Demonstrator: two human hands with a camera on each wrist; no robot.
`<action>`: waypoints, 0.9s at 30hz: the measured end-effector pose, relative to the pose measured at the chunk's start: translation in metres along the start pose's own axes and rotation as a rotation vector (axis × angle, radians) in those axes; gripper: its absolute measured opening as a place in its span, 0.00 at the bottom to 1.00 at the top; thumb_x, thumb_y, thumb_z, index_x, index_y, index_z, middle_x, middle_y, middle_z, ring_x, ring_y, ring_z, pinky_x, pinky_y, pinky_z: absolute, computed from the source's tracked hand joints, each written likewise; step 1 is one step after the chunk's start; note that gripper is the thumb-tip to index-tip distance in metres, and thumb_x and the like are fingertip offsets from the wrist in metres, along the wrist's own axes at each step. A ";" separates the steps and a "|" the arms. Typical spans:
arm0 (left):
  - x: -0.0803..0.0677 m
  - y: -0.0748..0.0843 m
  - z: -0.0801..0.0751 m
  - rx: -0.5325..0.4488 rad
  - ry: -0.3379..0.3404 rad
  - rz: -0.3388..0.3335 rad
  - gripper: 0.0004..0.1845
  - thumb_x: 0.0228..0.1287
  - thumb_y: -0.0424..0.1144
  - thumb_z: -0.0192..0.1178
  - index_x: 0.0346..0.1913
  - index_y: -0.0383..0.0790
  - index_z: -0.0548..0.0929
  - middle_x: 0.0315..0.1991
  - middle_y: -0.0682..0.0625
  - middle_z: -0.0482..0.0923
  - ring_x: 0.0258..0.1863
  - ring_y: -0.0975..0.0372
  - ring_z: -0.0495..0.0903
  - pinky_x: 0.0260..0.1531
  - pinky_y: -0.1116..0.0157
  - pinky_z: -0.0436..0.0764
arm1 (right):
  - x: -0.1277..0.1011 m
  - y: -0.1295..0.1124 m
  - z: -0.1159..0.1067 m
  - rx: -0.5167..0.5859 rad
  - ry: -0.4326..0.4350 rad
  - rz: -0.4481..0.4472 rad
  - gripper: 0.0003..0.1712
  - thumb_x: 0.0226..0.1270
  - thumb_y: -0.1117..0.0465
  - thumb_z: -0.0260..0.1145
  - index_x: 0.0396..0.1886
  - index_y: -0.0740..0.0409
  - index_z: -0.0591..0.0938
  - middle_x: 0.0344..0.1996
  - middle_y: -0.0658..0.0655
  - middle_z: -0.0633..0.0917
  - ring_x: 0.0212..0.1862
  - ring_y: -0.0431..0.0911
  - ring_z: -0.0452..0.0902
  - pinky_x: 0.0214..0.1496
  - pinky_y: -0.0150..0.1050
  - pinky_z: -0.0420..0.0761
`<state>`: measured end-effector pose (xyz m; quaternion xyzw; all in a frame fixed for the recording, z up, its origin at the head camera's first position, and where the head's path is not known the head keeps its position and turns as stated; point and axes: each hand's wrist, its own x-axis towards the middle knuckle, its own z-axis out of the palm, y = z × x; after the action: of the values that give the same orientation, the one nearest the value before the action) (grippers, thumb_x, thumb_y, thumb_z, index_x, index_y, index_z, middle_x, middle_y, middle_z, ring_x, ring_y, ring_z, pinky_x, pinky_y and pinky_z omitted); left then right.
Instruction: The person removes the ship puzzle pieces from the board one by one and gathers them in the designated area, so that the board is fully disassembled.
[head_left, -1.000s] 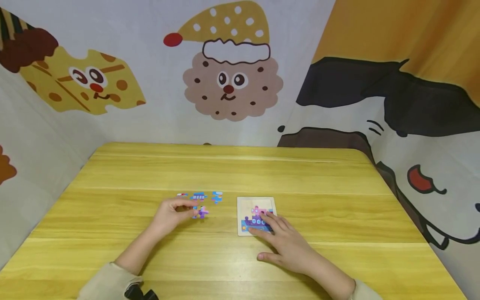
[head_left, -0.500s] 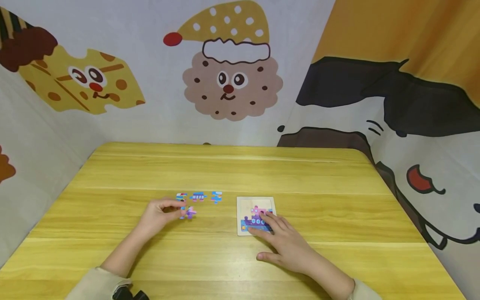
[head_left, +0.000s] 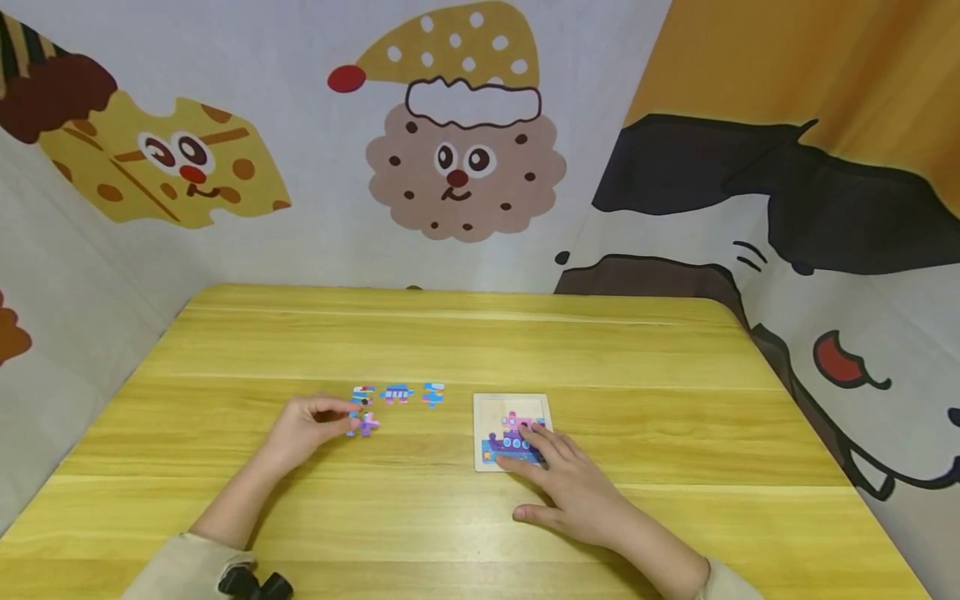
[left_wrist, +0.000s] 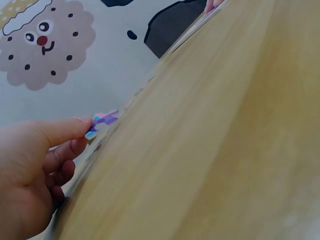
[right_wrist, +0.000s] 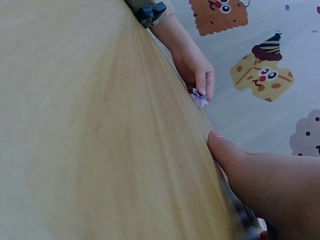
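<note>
Your left hand (head_left: 303,427) pinches a purple puzzle piece (head_left: 365,424) between thumb and fingers, low over the yellow wooden desk (head_left: 465,342). Three loose pieces (head_left: 397,393) lie just beyond it at 12 o'clock. Your right hand (head_left: 573,487) rests flat, fingers straight, on the puzzle board (head_left: 513,433) at the piece's 3 o'clock. Cartoon-printed cloth walls (head_left: 465,158) surround the desk.

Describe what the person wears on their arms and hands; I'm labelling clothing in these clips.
Both hands are bare, without gloves. The left hand comes from a beige sleeve with a small black device at the wrist. The right hand comes from a like beige sleeve, which barely shows at the bottom edge of the head view.
</note>
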<state>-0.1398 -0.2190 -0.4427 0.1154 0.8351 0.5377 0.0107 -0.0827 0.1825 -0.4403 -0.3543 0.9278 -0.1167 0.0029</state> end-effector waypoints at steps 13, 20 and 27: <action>0.002 -0.004 -0.003 0.194 -0.002 0.051 0.07 0.54 0.32 0.70 0.38 0.39 0.89 0.32 0.51 0.80 0.34 0.59 0.76 0.31 0.67 0.78 | 0.000 0.000 0.000 0.008 -0.010 0.014 0.37 0.63 0.30 0.53 0.71 0.33 0.64 0.74 0.58 0.54 0.73 0.55 0.44 0.70 0.55 0.48; 0.002 -0.002 -0.006 0.277 -0.019 0.054 0.07 0.56 0.33 0.69 0.39 0.41 0.89 0.32 0.53 0.76 0.35 0.58 0.72 0.32 0.66 0.76 | 0.000 -0.001 -0.001 0.012 -0.013 0.018 0.37 0.63 0.30 0.53 0.71 0.33 0.65 0.74 0.58 0.54 0.73 0.55 0.44 0.70 0.55 0.47; 0.003 -0.005 -0.005 0.338 -0.019 0.122 0.08 0.53 0.31 0.70 0.38 0.42 0.89 0.29 0.57 0.76 0.34 0.60 0.71 0.30 0.67 0.75 | 0.000 -0.001 -0.002 0.017 -0.009 0.014 0.37 0.63 0.31 0.53 0.71 0.34 0.66 0.73 0.59 0.55 0.73 0.56 0.45 0.69 0.56 0.48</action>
<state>-0.1439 -0.2251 -0.4444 0.1709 0.9050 0.3881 -0.0337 -0.0819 0.1819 -0.4385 -0.3484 0.9291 -0.1233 0.0109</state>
